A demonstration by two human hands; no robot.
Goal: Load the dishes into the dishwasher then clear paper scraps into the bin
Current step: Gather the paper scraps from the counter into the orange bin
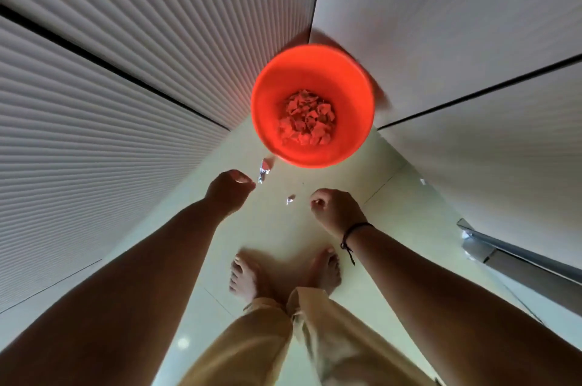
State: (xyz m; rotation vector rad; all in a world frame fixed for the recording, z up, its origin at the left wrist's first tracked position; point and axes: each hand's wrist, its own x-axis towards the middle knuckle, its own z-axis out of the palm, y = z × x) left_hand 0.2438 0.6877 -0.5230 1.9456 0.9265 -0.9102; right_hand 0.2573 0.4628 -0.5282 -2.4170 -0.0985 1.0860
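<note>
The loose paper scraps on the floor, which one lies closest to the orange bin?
The larger scrap, just below the bin rim beside the left hand. The smaller scrap lies farther back, between both hands.

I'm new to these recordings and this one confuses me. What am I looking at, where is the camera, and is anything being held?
There is no machine here: a camera on a person's head looks straight down at their arms and bare feet. On the pale floor stands an orange bin with paper scraps inside. Two loose scraps lie on the floor just before it. The left hand and right hand are curled closed above the floor; whether either holds a scrap cannot be seen. Cabinet fronts rise at both sides.
</note>
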